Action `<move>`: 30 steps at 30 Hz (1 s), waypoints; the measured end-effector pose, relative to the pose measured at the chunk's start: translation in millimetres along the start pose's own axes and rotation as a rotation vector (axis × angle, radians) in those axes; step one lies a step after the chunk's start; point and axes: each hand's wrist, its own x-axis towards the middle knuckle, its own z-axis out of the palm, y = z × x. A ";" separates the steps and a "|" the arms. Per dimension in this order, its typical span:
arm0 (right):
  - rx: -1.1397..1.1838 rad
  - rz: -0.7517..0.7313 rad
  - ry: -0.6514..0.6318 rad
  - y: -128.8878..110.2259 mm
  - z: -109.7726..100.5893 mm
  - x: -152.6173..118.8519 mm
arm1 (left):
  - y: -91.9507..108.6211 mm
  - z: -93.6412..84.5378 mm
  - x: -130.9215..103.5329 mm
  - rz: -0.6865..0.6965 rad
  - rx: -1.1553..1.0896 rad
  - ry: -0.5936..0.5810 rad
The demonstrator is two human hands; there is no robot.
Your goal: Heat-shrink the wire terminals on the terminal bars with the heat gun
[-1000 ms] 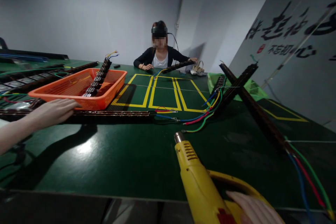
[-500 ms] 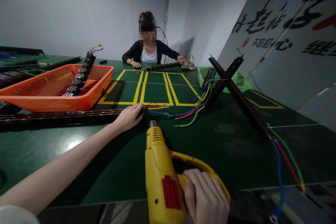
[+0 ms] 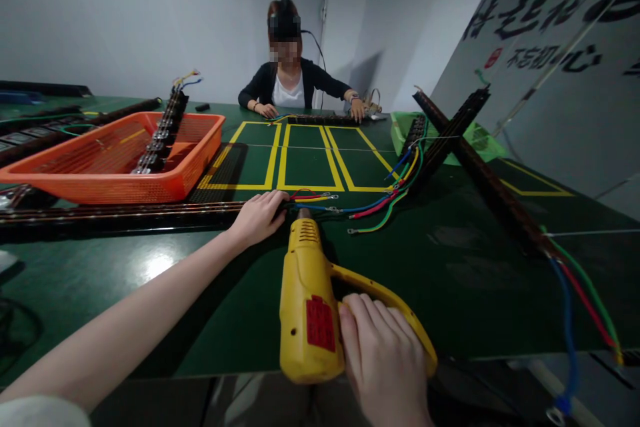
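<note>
The right hand's (image 3: 383, 353) grip was wrapped round the handle (image 3: 370, 283) of a yellow heat gun (image 3: 306, 307), which overlapped the counter's (image 3: 235, 327) near edge, its nozzle (image 3: 304, 213) pointing toward the far edge, just beside the left hand (image 3: 260, 217). That hand lay over the end of a black bar (image 3: 125, 219), from which coloured wires (image 3: 313, 199) came out; how tight its grip was, I couldn't tell. An orange basket (image 3: 200, 163) stood behind the bar, and at the far edge a co-worker (image 3: 287, 90) touched another bar (image 3: 320, 120).
</note>
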 end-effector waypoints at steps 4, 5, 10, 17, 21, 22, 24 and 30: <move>0.024 0.010 0.029 -3.7 2.4 1.2 | 1.1 -1.0 0.5 -0.023 0.007 -0.001; 0.029 0.017 0.041 -3.7 2.6 0.8 | 1.0 -1.4 0.4 -0.022 0.007 -0.002; 0.057 0.029 0.068 3.3 -0.4 -3.5 | -0.2 -2.9 -1.6 -0.003 0.011 0.002; 0.012 -0.012 0.125 37.9 -10.6 -13.4 | 0.9 -4.1 -5.9 0.055 0.008 0.019; -0.050 -0.018 0.153 55.4 -16.2 -18.4 | 2.5 -4.2 -6.2 0.054 0.012 0.021; -0.056 -0.017 0.156 57.4 -17.2 -19.1 | 2.8 -3.9 -6.0 0.051 0.015 0.022; -0.062 -0.017 0.165 58.7 -18.5 -20.0 | 3.4 -3.0 -5.5 0.045 0.021 0.027; -0.074 -0.013 0.201 46.7 -15.0 -22.1 | 4.8 -1.2 -3.8 0.046 0.038 0.039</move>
